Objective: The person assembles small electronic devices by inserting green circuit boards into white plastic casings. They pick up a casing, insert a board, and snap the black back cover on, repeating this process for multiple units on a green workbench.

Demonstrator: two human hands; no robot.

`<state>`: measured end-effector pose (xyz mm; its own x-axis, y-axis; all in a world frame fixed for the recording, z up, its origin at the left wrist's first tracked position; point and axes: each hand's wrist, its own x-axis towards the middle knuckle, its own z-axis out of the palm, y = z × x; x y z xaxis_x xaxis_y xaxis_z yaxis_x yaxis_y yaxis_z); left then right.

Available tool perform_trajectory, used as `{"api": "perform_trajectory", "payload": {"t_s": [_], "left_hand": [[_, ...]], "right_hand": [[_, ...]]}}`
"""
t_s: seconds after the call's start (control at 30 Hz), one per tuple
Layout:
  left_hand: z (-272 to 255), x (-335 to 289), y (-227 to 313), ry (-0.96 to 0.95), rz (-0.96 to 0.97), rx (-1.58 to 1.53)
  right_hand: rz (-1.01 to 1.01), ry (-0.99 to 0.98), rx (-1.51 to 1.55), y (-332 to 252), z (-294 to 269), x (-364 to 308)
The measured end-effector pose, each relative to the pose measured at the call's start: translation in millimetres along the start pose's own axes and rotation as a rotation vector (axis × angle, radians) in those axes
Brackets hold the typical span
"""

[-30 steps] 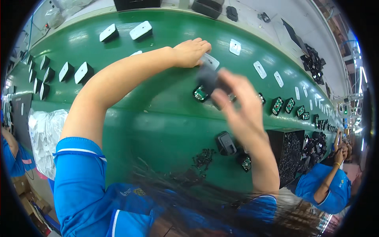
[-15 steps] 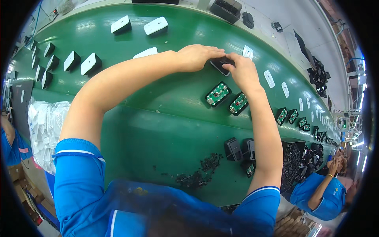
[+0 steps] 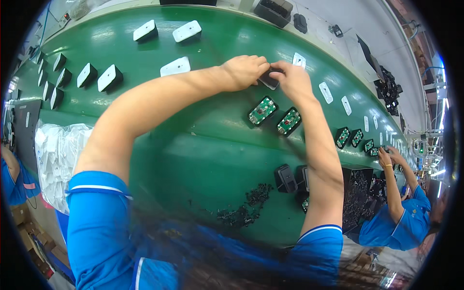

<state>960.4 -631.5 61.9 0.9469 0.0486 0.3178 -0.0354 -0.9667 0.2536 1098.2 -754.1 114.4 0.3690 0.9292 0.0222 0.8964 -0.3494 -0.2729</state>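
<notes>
A dark plastic housing (image 3: pixel 269 81) with a thin pale lower edge lies between my hands on the green bench, mostly covered by them. My left hand (image 3: pixel 244 72) is closed with bent fingers on its left side. From the right, my right hand (image 3: pixel 294 81) grips it, thumb across its top. Just nearer to me lie two open black housings, each showing a green circuit board: one circuit board (image 3: pixel 263 110) on the left and another circuit board (image 3: pixel 289 121) beside my right forearm. Past my right hand lies a flat white cover plate (image 3: pixel 299 60).
White-topped black housings (image 3: pixel 110 78) stand along the left and far bench. More white cover plates (image 3: pixel 326 92) and board-filled housings (image 3: pixel 342 137) run off right. Loose small black parts (image 3: pixel 241 212) lie near me. A bag of white pieces (image 3: pixel 60 159) sits left. A co-worker (image 3: pixel 398 212) reaches in at right.
My left fingers, stretched out flat over the housing before, are now bent at its side. My right hand has shifted slightly left. The co-worker's arms now reach toward the bench.
</notes>
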Motion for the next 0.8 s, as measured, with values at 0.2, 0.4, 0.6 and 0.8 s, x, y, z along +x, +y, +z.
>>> {"api": "perform_trajectory", "payload": {"t_s": [0.2, 0.4, 0.6, 0.8], "left_hand": [[4, 21, -14, 0.071, -0.012, 0.019], [-6, 30, -6, -0.064, 0.032, 0.086], [-11, 14, -12, -0.101, -0.004, -0.022], [-14, 4, -17, -0.025, -0.041, -0.16]], "right_hand": [[0.067, -0.055, 0.185, 23, -2, 20], [-0.043, 0.037, 0.234, 32, 7, 9], [-0.055, 0.039, 0.315, 20, 13, 0], [-0.111, 0.11, 0.364, 17, 0, -9]]}}
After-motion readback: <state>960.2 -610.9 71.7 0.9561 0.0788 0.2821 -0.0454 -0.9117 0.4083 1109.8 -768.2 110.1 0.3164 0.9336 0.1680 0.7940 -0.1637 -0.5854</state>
